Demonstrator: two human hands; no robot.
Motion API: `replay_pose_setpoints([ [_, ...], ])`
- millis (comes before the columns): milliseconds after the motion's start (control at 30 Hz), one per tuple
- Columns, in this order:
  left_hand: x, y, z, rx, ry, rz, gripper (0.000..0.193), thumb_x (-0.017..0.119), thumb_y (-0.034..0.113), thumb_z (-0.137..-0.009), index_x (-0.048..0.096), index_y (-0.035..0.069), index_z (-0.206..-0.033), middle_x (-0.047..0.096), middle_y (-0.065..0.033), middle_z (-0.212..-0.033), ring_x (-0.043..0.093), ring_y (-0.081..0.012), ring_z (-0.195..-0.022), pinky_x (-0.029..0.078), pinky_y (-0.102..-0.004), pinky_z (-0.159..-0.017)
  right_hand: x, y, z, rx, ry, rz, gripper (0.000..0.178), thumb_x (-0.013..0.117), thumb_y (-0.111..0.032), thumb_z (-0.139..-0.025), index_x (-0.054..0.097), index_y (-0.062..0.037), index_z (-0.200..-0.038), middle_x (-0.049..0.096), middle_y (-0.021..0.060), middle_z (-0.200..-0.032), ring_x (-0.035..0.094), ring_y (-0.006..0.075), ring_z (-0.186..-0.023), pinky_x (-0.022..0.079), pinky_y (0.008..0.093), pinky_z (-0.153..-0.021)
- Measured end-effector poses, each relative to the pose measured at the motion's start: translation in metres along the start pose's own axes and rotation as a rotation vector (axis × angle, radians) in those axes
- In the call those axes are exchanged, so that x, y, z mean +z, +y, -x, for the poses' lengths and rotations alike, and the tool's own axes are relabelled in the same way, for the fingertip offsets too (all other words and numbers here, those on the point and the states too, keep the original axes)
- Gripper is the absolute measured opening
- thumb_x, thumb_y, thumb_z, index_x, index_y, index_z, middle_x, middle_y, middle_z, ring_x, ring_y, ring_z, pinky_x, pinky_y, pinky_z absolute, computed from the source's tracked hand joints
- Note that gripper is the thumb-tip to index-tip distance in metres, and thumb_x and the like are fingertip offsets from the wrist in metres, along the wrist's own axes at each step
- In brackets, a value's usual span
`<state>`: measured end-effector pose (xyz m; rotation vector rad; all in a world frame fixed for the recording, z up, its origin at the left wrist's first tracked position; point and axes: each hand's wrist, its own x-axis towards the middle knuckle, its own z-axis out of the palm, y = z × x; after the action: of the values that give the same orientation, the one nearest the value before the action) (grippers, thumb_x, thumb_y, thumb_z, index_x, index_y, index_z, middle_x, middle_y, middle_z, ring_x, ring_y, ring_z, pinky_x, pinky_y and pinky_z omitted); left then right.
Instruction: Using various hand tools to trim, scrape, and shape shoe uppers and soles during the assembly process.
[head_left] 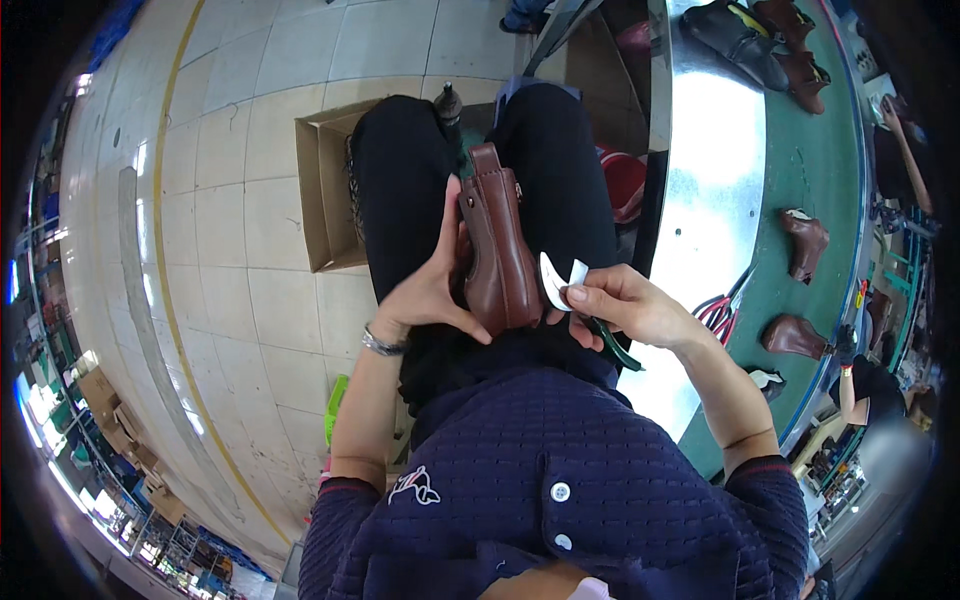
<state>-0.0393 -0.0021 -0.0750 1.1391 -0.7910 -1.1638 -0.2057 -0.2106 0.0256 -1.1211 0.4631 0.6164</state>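
Observation:
A brown leather ankle boot is upright between my thighs, with a tab at its top end and small metal studs on its sides. My left hand is closed round its left side, thumb near the lower end and fingers along the edge. Just right of the boot, my right hand pinches a small white curved piece between thumb and fingers. A dark green curved handle sticks out below the same hand; what it belongs to is hidden by the fingers.
An open cardboard box stands by my left leg. A dark upright post rises between my knees. To my right, a metal ledge borders a green conveyor belt carrying brown boots and a black shoe. Other people sit beyond it.

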Motion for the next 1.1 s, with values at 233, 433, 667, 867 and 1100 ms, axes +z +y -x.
replay_pose_setpoints([
  [233, 0.020, 0.036, -0.015, -0.044, 0.253, 0.239, 0.079, 0.065, 0.061, -0.082, 0.035, 0.008, -0.132, 0.052, -0.0082, -0.124, 0.052, -0.0147, -0.110, 0.043, -0.0310, -0.095, 0.013, -0.006, -0.004, 0.050, -0.073, 0.048, 0.045, 0.049, -0.040, -0.101, 0.067, 0.0019, -0.094, 0.059, 0.0019, -0.064, 0.056, 0.0076, -0.056, 0.045, 0.0219, -0.055],
  [433, 0.054, 0.036, -0.015, -0.058, 0.462, 0.267, 0.046, 0.065, 0.045, -0.091, 0.046, 0.009, -0.114, 0.051, -0.0002, -0.093, 0.049, -0.0064, -0.080, 0.044, -0.0227, -0.071, 0.017, -0.005, -0.003, 0.129, -0.160, 0.131, 0.057, 0.045, -0.051, -0.099, 0.059, -0.0043, -0.070, 0.057, 0.0020, -0.060, 0.055, 0.0097, -0.051, 0.044, 0.0253, -0.051],
  [667, 0.059, 0.038, -0.010, -0.033, 0.464, 0.156, 0.046, 0.067, 0.043, -0.089, 0.047, 0.009, -0.114, 0.052, -0.0009, -0.094, 0.049, -0.0072, -0.080, 0.044, -0.0237, -0.073, 0.028, -0.027, 0.005, 0.065, -0.089, 0.840, 0.061, 0.039, -0.045, -0.102, 0.060, -0.0009, -0.065, 0.056, 0.0128, -0.053, 0.059, 0.0258, -0.049, 0.047, 0.0356, -0.052],
  [867, 0.057, 0.028, -0.007, -0.078, 0.480, 0.198, 0.046, 0.067, 0.040, -0.090, 0.044, 0.009, -0.116, 0.054, -0.0034, -0.100, 0.051, -0.0097, -0.089, 0.044, -0.0256, -0.081, 0.043, -0.054, 0.005, 0.106, -0.012, 1.151, 0.061, 0.040, -0.045, -0.102, 0.062, -0.0009, -0.067, 0.059, 0.0129, -0.056, 0.061, 0.0274, -0.052, 0.050, 0.0365, -0.055],
  [1100, 0.041, 0.006, -0.005, -0.078, 0.292, 0.405, 0.113, 0.032, 0.088, -0.073, 0.019, 0.008, -0.150, 0.054, -0.0144, -0.127, 0.060, -0.0205, -0.102, 0.050, -0.0360, -0.090, 0.033, 0.010, 0.013, -0.050, -0.130, 0.830, 0.059, 0.047, -0.055, -0.096, 0.069, -0.0034, -0.076, 0.061, 0.0119, -0.058, 0.063, 0.0271, -0.055, 0.049, 0.0377, -0.058],
])
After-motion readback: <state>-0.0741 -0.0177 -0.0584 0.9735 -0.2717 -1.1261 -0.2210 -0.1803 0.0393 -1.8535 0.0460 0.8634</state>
